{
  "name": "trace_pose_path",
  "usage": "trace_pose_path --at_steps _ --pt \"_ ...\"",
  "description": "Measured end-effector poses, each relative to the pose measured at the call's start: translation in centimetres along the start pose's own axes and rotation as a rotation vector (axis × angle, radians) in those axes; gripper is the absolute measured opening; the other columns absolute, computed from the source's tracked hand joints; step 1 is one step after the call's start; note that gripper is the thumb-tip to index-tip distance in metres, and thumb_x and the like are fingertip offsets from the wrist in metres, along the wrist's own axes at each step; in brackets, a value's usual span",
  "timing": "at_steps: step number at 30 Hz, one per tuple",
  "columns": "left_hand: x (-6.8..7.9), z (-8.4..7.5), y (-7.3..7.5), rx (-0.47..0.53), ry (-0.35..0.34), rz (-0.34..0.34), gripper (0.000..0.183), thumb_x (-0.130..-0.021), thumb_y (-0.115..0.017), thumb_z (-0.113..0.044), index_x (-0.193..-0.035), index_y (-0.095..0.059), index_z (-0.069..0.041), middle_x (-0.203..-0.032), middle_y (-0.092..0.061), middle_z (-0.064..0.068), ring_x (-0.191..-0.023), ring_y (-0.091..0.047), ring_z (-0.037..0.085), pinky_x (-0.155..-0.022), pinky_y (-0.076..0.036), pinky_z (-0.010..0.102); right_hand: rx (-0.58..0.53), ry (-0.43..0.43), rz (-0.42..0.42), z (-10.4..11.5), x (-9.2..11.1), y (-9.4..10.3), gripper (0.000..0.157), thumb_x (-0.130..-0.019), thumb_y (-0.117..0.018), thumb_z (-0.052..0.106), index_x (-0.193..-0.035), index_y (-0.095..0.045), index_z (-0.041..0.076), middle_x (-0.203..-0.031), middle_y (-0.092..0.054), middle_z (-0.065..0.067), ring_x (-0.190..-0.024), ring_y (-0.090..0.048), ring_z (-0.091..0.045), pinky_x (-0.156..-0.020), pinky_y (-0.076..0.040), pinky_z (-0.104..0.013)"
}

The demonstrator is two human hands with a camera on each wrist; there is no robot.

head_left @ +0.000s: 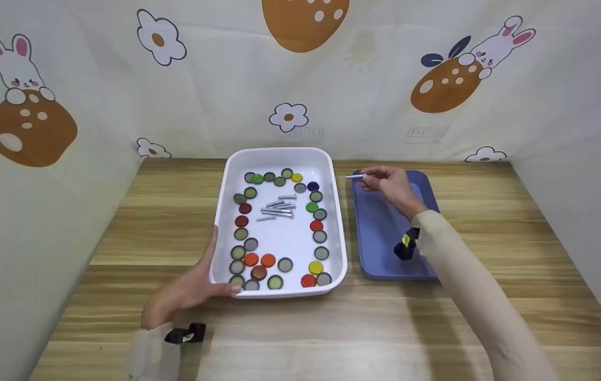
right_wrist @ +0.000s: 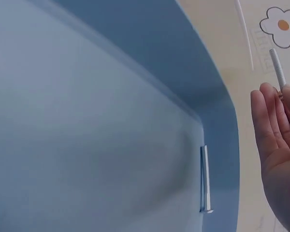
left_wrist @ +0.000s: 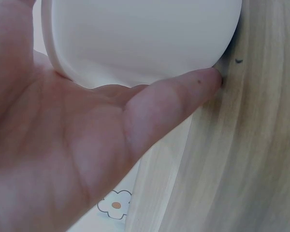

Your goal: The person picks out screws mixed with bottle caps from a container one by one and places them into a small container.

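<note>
A person is working with two bare hands over a wooden table [head_left: 173, 211]. The left hand [head_left: 194, 283] is spreading wide and pressing on the near left corner of a white tray [head_left: 290, 241] — its thumb is lying along the near side, and its fingers are going up the left side. The tray is hiding some of those fingers. The right hand [head_left: 391, 186] is pinching a silver bolt [head_left: 355, 176] between thumb and fingers. The bolt is sticking out to the left of that hand and pointing toward the white tray, with a gap showing between them.

Below the right hand, a blue tray [head_left: 380, 233] is sitting on the table. Another bolt [right_wrist: 206, 179] is lying inside it, close to the wall.

Between the two hands, a little pile of bolts [head_left: 278, 211] is lying in the white tray. Lots of bottle caps [head_left: 241, 221] are making a loose ring around the pile — red, orange, green, yellow and dark blue, with many showing their gray or greenish insides. Some caps are sitting close to the left thumb. Past both hands, a cloth wall [head_left: 216, 79] is showing bunnies and flowers.
</note>
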State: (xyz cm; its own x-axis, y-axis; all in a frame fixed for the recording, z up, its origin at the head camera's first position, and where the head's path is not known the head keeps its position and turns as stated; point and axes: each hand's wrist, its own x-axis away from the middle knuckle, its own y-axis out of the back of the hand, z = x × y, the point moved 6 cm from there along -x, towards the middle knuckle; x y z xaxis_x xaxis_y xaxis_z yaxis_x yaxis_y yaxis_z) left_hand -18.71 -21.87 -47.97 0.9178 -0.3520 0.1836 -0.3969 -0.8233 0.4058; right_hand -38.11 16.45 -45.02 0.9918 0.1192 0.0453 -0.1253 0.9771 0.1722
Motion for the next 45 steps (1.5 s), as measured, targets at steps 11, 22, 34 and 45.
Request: trace_pose_path --at_steps 11,22,34,45 --pt "0.0 0.0 0.0 -0.017 -0.011 -0.002 0.134 -0.081 -0.083 -0.021 -0.155 0.029 -0.025 -0.168 0.013 0.018 -0.148 -0.029 0.040 -0.124 0.001 0.058 0.094 -0.103 -0.125 -1.9 0.2 1.7 0.029 -0.099 -0.059 0.008 -0.123 -0.066 -0.008 -0.096 -0.074 -0.008 -0.083 -0.071 -0.011 -0.092 -0.059 -0.036" --pt "-0.1 -0.1 0.1 0.001 -0.008 -0.008 0.134 -0.081 -0.083 -0.021 -0.155 0.028 -0.029 -0.170 0.009 0.015 -0.147 -0.033 0.038 -0.124 -0.003 0.056 0.107 -0.203 -0.093 -3.4 -0.3 1.3 0.036 -0.100 -0.058 0.011 -0.126 -0.061 -0.014 -0.084 -0.071 -0.002 -0.073 -0.069 -0.005 -0.079 -0.061 -0.024" --pt "0.1 -0.1 0.0 0.000 -0.016 0.002 0.134 -0.081 -0.082 -0.021 -0.155 0.030 -0.024 -0.167 -0.008 0.024 -0.139 -0.043 0.037 -0.124 -0.005 0.057 0.092 -0.238 -0.139 -4.6 -0.7 1.4 0.035 -0.101 -0.053 0.006 -0.127 -0.057 -0.016 -0.090 -0.071 -0.010 -0.073 -0.066 -0.005 -0.075 -0.060 -0.020" --pt "0.1 0.1 0.1 -0.016 0.013 -0.001 0.136 -0.080 -0.083 -0.025 -0.155 0.030 -0.027 -0.167 -0.010 0.023 -0.139 -0.044 0.040 -0.124 -0.008 0.057 0.102 -0.299 -0.177 -4.9 -1.0 2.1 0.035 -0.101 -0.054 0.007 -0.129 -0.058 -0.013 -0.087 -0.068 -0.007 -0.071 -0.065 -0.004 -0.074 -0.059 -0.019"
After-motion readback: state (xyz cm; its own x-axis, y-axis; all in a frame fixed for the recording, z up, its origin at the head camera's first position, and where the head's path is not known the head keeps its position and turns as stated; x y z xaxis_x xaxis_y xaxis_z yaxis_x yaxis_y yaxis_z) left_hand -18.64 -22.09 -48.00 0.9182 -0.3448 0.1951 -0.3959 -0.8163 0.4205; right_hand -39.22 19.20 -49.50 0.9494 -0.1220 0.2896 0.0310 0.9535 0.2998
